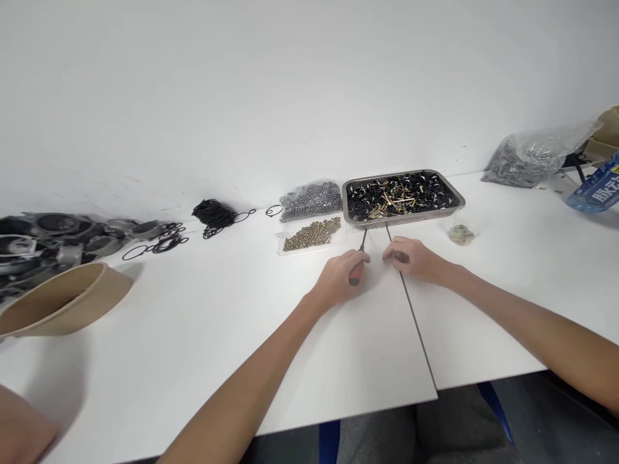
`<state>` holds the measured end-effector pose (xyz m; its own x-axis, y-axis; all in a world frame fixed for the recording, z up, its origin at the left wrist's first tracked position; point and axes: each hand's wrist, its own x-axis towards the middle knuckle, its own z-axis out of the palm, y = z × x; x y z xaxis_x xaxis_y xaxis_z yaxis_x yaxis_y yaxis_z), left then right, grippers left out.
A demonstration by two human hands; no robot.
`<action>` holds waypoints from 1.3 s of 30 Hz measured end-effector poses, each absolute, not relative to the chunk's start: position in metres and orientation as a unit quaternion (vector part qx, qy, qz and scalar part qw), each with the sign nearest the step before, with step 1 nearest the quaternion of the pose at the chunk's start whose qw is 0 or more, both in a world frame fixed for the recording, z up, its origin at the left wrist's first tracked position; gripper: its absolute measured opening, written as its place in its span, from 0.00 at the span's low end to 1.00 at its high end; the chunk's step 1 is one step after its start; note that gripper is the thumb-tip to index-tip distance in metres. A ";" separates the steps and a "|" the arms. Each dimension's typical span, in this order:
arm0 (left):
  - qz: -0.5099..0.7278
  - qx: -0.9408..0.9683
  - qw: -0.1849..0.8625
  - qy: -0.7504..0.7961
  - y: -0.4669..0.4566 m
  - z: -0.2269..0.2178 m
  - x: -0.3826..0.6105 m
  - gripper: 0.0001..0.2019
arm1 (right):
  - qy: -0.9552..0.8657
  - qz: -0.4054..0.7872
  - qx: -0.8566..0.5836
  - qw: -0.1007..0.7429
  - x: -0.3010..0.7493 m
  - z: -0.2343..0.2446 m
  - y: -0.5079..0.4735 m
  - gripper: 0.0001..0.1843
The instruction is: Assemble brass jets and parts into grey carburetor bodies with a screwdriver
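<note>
My left hand (338,276) is closed around a screwdriver (356,273) with a reddish handle and a dark butt end. Its thin shaft points away from me toward the metal tray (403,218). Just to the right, my right hand (411,258) is closed in a pinch. A small dark, brassy piece shows between its fingers, too little of it visible to name. Black rings and gold-coloured screws fill the tray beyond both hands. Left of the tray, a shallow white tray (309,249) holds many small brass-coloured pieces.
A clear bag of grey small parts (311,200) lies behind them. Black O-rings (213,214) and grey ring-shaped parts (104,241) are at the left, near a tan bowl (91,296). Another person's arm (22,428) enters lower left. A table seam (418,328) runs between my arms.
</note>
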<state>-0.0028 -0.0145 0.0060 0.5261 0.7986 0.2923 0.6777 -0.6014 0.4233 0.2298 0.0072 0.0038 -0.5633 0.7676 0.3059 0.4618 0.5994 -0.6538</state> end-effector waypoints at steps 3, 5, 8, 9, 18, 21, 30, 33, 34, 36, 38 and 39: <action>0.232 0.865 0.128 0.427 -0.014 0.006 -0.003 0.13 | -0.845 0.259 -0.365 0.293 0.229 0.004 0.007 0.13; 0.232 0.865 0.126 0.426 -0.014 0.006 -0.003 0.13 | -0.846 0.257 -0.365 0.292 0.229 0.005 0.007 0.13; 0.236 0.865 0.125 0.424 -0.014 0.005 -0.004 0.13 | -0.846 0.254 -0.364 0.296 0.229 0.005 0.007 0.13; 0.237 0.865 0.125 0.423 -0.014 0.005 -0.003 0.13 | -0.846 0.254 -0.363 0.297 0.229 0.004 0.007 0.13; 0.243 0.862 0.130 0.425 -0.014 0.005 -0.003 0.14 | -0.846 0.257 -0.355 0.303 0.230 0.001 0.009 0.13; 0.245 0.863 0.129 0.422 -0.014 0.005 -0.003 0.14 | -0.845 0.259 -0.357 0.301 0.230 0.000 0.009 0.13; 0.246 0.865 0.125 0.419 -0.014 0.004 -0.003 0.14 | -0.847 0.257 -0.357 0.300 0.230 -0.001 0.009 0.13; 0.246 0.865 0.124 0.420 -0.014 0.004 -0.004 0.13 | -0.846 0.257 -0.358 0.300 0.230 -0.001 0.009 0.13; 0.247 0.865 0.123 0.420 -0.014 0.004 -0.004 0.14 | -0.846 0.258 -0.359 0.300 0.230 0.000 0.008 0.13; 0.249 0.864 0.124 0.419 -0.014 0.004 -0.003 0.14 | -0.845 0.258 -0.359 0.300 0.231 0.000 0.007 0.13; 0.248 0.864 0.124 0.420 -0.014 0.004 -0.003 0.14 | -0.846 0.256 -0.358 0.301 0.231 0.001 0.007 0.12; 0.247 0.864 0.125 0.421 -0.014 0.004 -0.003 0.14 | -0.847 0.254 -0.357 0.301 0.230 0.001 0.007 0.12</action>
